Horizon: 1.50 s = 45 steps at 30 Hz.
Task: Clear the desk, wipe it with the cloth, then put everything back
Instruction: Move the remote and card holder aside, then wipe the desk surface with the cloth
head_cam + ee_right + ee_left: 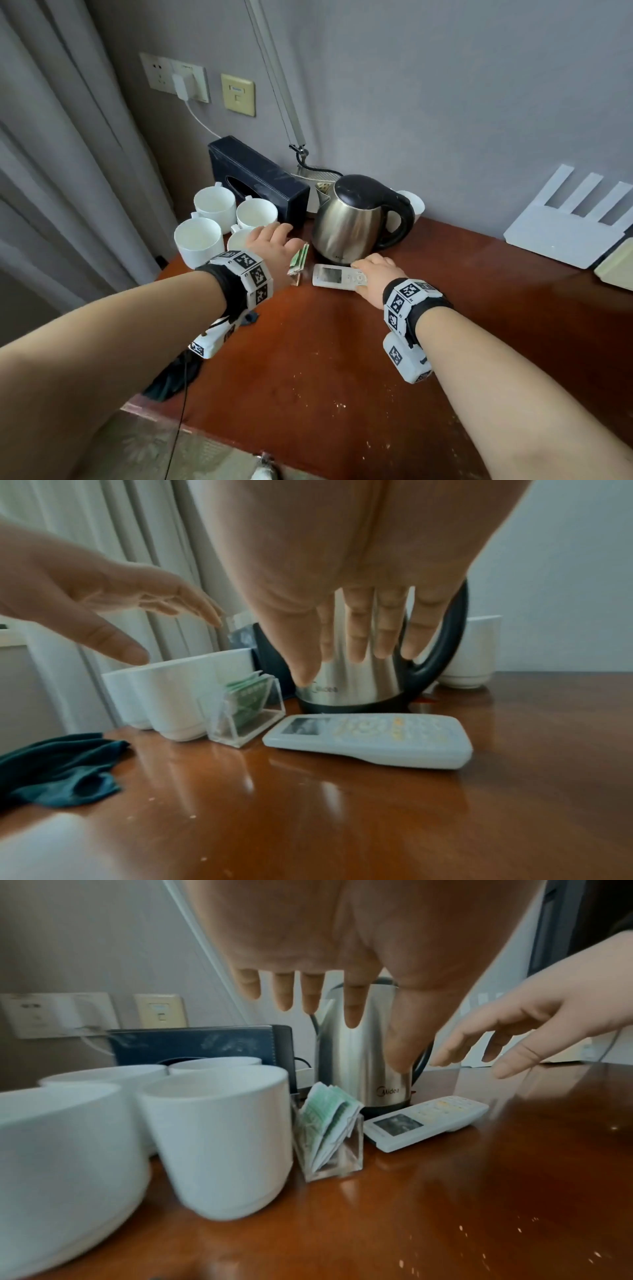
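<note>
Both hands over the back-left part of the tabletop point(342, 377), palms down.

L hand point(274, 245) – grip released, fingers straight and spread, nothing held. It hovers above the cluster of white mugs point(219, 219) and the clear acrylic holder point(329, 1150) w/ green-printed sachets point(325, 1110). Left wrist view shows fingertips in air, clear of the mugs.

R hand point(375, 274) – grip also released, fingers extended, holding nothing. It sits over the button end of the white remote point(337, 277); wrist views show a gap between fingers and remote, so no contact seen.

Remote lies flat, screen up, just in front of the steel kettle point(352, 219) – kettle upright on its black base, black lid and handle. Sachet holder stands between the mugs and the remote, beside both.

Behind the mugs: dark tissue box point(257, 178) against the wall. One more white cup point(469, 653) behind the kettle handle.

Cloth point(58, 767) – dark teal, crumpled, at the tabletop's left edge, near L forearm. Not in either hand. Pale specks on the tabletop's near part. White router point(568, 219) at far right by the wall.
</note>
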Tool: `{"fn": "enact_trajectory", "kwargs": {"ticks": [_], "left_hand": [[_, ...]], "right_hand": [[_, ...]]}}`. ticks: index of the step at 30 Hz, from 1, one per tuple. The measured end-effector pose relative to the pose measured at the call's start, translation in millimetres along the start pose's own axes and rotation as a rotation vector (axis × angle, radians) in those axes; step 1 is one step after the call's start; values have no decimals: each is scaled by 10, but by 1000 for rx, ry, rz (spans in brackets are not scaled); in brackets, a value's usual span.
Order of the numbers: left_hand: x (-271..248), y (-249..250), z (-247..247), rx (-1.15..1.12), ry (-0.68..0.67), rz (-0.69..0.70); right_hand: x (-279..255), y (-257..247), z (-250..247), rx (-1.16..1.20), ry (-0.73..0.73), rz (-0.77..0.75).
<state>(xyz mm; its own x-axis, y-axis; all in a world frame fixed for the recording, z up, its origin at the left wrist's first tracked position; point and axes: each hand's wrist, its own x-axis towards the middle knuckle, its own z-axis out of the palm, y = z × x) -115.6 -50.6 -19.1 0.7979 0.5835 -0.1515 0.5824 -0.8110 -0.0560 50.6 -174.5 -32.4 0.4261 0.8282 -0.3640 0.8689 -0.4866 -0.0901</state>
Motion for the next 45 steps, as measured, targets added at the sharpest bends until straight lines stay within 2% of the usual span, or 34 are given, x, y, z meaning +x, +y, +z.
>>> {"fn": "enact_trajectory", "kwargs": {"ticks": [3, 10, 13, 17, 20, 24, 27, 29, 33, 38, 40, 42, 45], "left_hand": [[-261, -169, 48, -20, 5, -87], [-961, -541, 260, -146, -90, -340], [-1165, -734, 401, -178, -75, -433], [-1432, -1015, 642, -243, -215, -560], [-1484, -1229, 756, -245, -289, -519], [-1378, -1555, 992, -384, -463, -344], [-1362, -1820, 1122, -394, -332, -355], [-1363, -1900, 1219, -329, -326, -329], [-1301, -1916, 1399, -294, -435, -209], [-1177, -1728, 1454, -182, -412, -115], [-1160, -1656, 1462, -154, -410, -119], [-1168, -1632, 1472, -141, -409, -113], [-1177, -1650, 1505, -169, -375, -108]], "right_hand": [[-62, -213, -39, -25, -45, -77], [-145, -731, 78, -83, -208, -296], [-157, -933, 132, -107, -202, -358], [-187, -1356, 275, -136, -192, -448], [-126, -1776, 412, -142, -167, -504], [-26, -2390, 665, -148, -153, -503], [70, -2725, 916, -193, -256, -383], [118, -2828, 1061, -182, -251, -306], [50, -2668, 1139, -114, -147, -201], [-286, -2081, 1084, -135, -214, -29], [-385, -1989, 1027, -19, -218, 36], [-377, -2016, 947, 153, -98, 86], [-228, -2243, 848, 344, 143, 45]]}}
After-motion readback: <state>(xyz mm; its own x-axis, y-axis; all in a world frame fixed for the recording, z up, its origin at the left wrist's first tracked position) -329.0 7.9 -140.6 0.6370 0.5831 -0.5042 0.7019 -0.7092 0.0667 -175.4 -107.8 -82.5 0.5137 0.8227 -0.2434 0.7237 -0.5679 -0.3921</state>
